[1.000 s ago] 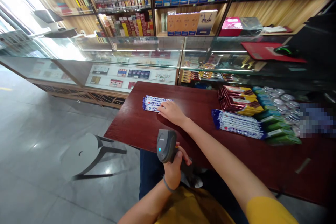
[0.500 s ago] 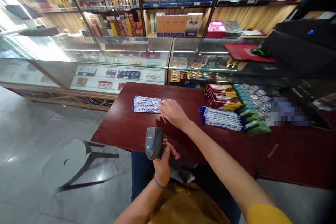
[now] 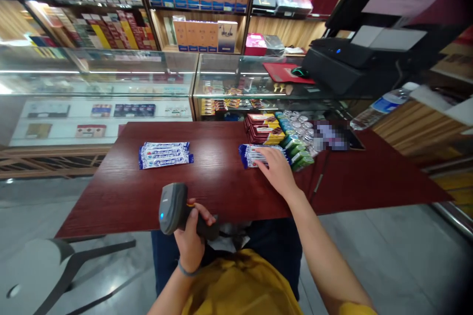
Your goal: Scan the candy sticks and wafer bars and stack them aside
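My left hand point(image 3: 190, 238) is wrapped round the handle of a dark grey barcode scanner point(image 3: 173, 209), its blue light on. The scanner is held over the table's near edge, head pointing up and to the left. My right hand point(image 3: 277, 170) lies over the right stack of blue-and-white wrapped packets point(image 3: 244, 156), fingers stretched out and thumb apart; the hand covers much of that stack. Another group of the same blue-and-white packets point(image 3: 165, 154) rests on the left part of the dark red table point(image 3: 214, 182).
Behind the right stack are red-and-yellow chocolate packs point(image 3: 264, 130), with green packets point(image 3: 301, 157) and silver-topped items point(image 3: 301, 123) beside them. A water bottle point(image 3: 384, 106) stands farther right. Glass display cases point(image 3: 140, 78) line the back. A grey stool point(image 3: 44, 266) is at lower left.
My right hand has left the left group of packets and moved right onto the right stack. The view has turned to the right. My left hand still holds the scanner.
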A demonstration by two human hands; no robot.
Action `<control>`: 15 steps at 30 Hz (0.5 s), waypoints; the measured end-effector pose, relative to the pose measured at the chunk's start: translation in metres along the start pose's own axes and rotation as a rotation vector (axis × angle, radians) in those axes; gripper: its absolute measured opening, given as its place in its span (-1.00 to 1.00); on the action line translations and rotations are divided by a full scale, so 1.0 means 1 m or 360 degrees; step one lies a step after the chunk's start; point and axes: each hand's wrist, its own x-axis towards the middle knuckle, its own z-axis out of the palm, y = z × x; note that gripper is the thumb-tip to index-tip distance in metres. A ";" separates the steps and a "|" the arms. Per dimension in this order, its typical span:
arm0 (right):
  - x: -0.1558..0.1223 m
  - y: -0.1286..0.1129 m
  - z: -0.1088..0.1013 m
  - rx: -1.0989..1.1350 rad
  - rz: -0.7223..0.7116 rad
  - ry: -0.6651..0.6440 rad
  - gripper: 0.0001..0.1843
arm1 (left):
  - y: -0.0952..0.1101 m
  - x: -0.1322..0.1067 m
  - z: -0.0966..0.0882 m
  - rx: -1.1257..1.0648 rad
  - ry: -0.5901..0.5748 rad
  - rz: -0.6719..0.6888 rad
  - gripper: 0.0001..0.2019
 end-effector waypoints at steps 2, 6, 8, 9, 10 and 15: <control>-0.013 0.015 -0.008 -0.0024 0.0087 0.0003 -0.64 | 0.001 0.000 0.000 0.0007 -0.0010 -0.0004 -0.75; -0.029 0.032 -0.016 -0.0063 0.0174 -0.0068 -0.63 | 0.002 0.000 0.001 0.0040 0.0001 -0.0019 -0.73; -0.031 0.035 -0.016 -0.0102 0.0177 -0.0130 -0.64 | 0.004 0.001 0.002 0.0057 0.0018 -0.0037 -0.72; -0.031 0.036 -0.015 -0.0137 0.0172 -0.0165 -0.65 | 0.004 0.001 0.003 0.0065 0.0027 -0.0051 -0.72; -0.031 0.036 -0.014 -0.0175 0.0164 -0.0198 -0.67 | 0.005 0.001 0.004 0.0072 0.0036 -0.0066 -0.71; -0.027 0.039 -0.010 -0.0296 0.0104 -0.0293 -0.76 | 0.007 0.002 0.007 0.0088 0.0072 -0.0111 -0.68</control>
